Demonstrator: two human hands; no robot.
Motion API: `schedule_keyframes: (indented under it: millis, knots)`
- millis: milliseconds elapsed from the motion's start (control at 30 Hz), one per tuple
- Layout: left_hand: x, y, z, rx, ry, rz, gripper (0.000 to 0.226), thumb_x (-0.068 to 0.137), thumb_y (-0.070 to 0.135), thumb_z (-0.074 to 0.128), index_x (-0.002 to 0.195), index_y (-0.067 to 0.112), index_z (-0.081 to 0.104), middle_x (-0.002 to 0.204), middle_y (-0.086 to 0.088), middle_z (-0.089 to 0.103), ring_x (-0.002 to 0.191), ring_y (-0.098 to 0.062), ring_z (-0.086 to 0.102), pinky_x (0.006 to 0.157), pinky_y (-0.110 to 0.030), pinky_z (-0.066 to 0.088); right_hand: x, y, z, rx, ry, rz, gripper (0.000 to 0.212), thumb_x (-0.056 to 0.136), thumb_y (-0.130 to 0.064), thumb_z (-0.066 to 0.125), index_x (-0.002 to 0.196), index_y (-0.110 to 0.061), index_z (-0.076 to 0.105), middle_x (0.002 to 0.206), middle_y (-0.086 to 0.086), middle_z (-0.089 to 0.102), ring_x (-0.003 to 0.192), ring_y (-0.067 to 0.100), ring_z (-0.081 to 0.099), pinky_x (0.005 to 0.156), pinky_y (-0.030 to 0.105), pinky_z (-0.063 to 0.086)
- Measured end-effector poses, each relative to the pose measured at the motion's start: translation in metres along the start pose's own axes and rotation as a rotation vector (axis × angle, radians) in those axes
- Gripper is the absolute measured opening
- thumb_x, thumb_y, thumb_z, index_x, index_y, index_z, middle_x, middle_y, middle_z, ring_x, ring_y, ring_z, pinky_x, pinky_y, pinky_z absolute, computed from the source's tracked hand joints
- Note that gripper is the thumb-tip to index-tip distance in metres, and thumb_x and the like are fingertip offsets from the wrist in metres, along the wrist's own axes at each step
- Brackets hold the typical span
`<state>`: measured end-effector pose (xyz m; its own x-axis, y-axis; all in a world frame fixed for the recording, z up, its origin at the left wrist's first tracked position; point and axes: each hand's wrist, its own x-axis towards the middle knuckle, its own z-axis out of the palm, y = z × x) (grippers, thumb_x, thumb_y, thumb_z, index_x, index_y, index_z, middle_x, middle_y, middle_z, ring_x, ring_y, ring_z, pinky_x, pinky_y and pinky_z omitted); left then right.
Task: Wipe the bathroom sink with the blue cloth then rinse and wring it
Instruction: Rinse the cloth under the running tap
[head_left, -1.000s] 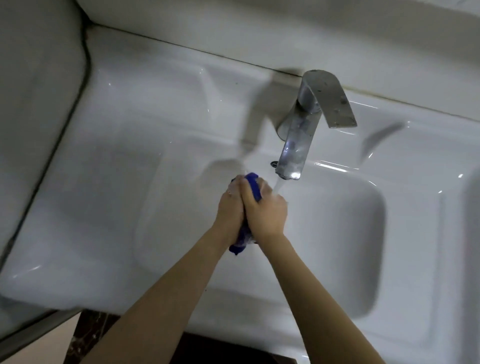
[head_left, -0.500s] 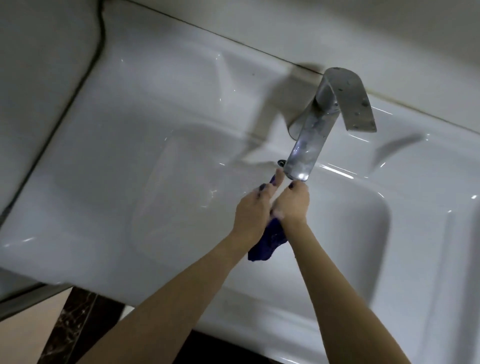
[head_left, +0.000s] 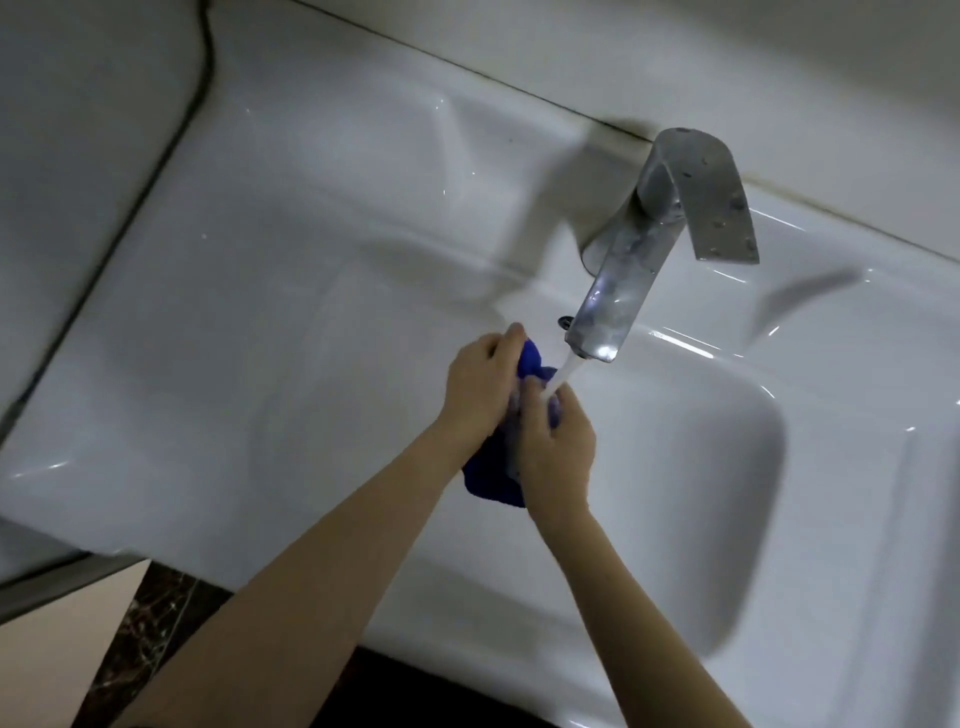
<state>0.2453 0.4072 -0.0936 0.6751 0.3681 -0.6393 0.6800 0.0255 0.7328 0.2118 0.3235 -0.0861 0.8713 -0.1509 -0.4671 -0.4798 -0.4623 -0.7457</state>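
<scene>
The left hand (head_left: 480, 389) and right hand (head_left: 558, 452) squeeze the cloth (head_left: 491, 483), long from 12 to 6 o'clock, tap (head_left: 613, 306) at 1.

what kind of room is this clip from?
Likely a bathroom: white moulded sink, chrome tap running water, left hand and right hand gripping a blue cloth under the stream.

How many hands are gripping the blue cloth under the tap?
2. The left hand grips the blue cloth at its upper end, beside the faucet; the right hand holds it alongside, under the running water.
</scene>
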Motion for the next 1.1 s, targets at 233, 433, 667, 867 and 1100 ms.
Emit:
schedule_keyframes:
  millis: [233,433,667,867,1100]
  knots:
    - [-0.035,-0.029,0.005,-0.142,-0.027,-0.116,0.039,0.099,0.037,0.040,0.079,0.012,0.063,0.082,-0.015,0.068,0.081,-0.036,0.066,0.082,-0.051,0.056,0.038,-0.032,0.005,-0.238,0.007,-0.139,0.032,0.098,-0.037,0.049,0.075,-0.015,0.057,0.060,-0.002,0.056,0.053,0.012,0.049,0.055,0.027,0.039]
    - [-0.002,0.004,-0.007,-0.149,0.041,-0.042,0.046,0.097,0.041,0.044,0.056,0.023,0.044,0.058,0.003,0.048,0.061,-0.019,0.046,0.068,-0.037,0.044,0.000,-0.001,0.005,-0.014,0.028,0.020,0.039,0.098,-0.042,0.045,0.080,-0.009,0.054,0.065,0.001,0.057,0.057,0.014,0.052,0.056,0.029,0.045]
    - [-0.034,-0.019,0.012,-0.161,-0.069,-0.079,0.043,0.100,0.044,0.039,0.080,0.014,0.063,0.077,-0.005,0.067,0.071,-0.022,0.066,0.070,-0.038,0.055,0.051,-0.032,-0.006,-0.149,0.002,0.006,0.023,0.091,-0.021,0.063,0.070,-0.022,0.052,0.081,0.009,0.064,0.072,0.024,0.060,0.067,0.030,0.048]
    - [-0.004,0.005,0.002,-0.072,0.029,0.000,0.043,0.100,0.037,0.039,0.064,0.014,0.046,0.062,0.001,0.052,0.060,-0.015,0.046,0.066,-0.032,0.044,-0.006,0.003,-0.003,0.006,0.037,-0.024,0.029,0.097,-0.028,0.049,0.080,-0.005,0.050,0.062,0.009,0.053,0.052,0.011,0.043,0.052,0.025,0.039]
    - [-0.040,-0.020,0.009,-0.090,-0.044,-0.038,0.033,0.099,0.030,0.042,0.074,0.018,0.059,0.068,0.003,0.065,0.057,-0.002,0.061,0.058,-0.018,0.049,0.055,-0.009,-0.003,-0.107,-0.001,-0.023,0.033,0.092,-0.017,0.060,0.063,-0.023,0.044,0.066,0.001,0.055,0.063,0.020,0.052,0.064,0.034,0.046]
